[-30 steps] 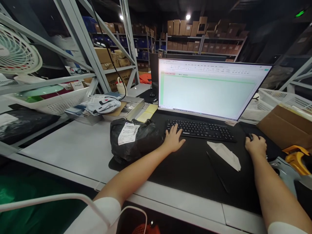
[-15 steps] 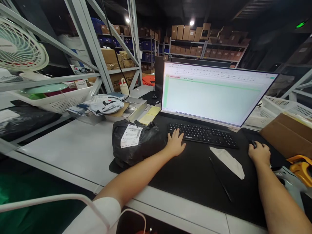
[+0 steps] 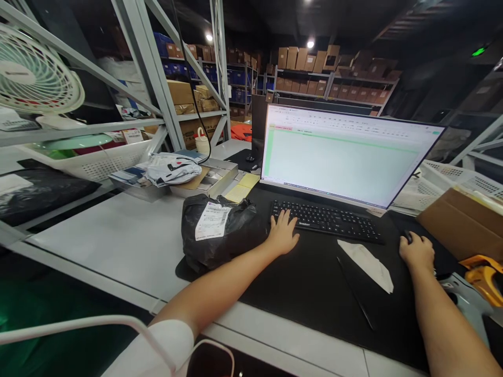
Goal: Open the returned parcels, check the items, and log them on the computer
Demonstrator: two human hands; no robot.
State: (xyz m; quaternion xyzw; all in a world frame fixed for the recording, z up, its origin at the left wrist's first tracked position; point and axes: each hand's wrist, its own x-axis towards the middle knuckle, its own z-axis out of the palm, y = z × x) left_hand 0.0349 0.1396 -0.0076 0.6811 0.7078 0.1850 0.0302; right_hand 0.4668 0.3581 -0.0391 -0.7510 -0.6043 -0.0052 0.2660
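My left hand [image 3: 282, 234] rests with fingers spread on the left end of a black keyboard [image 3: 330, 220]. At the right, my right hand [image 3: 418, 253] is wrapped over a dark computer mouse [image 3: 408, 237], most of it hidden under the palm. Behind the keyboard stands a lit monitor [image 3: 341, 157] showing a spreadsheet-like page with a green band. A black plastic parcel [image 3: 214, 233] with a white label lies beside my left forearm. Between my hands, a folded white paper [image 3: 366, 263] and a thin black stick-like thing [image 3: 356, 293] lie on the black desk mat [image 3: 291, 293].
Left of the monitor are a grey tray [image 3: 220, 178], yellow paper pads [image 3: 242, 187] and a white plastic bag [image 3: 173, 168]. A cardboard box [image 3: 463, 220] and a yellow tape dispenser [image 3: 485, 277] sit at the right. A fan [image 3: 35, 73] and metal rack posts stand left.
The view has shifted very slightly. Both hands stay in place on the keyboard and the mouse, and the things on the desk have not moved.
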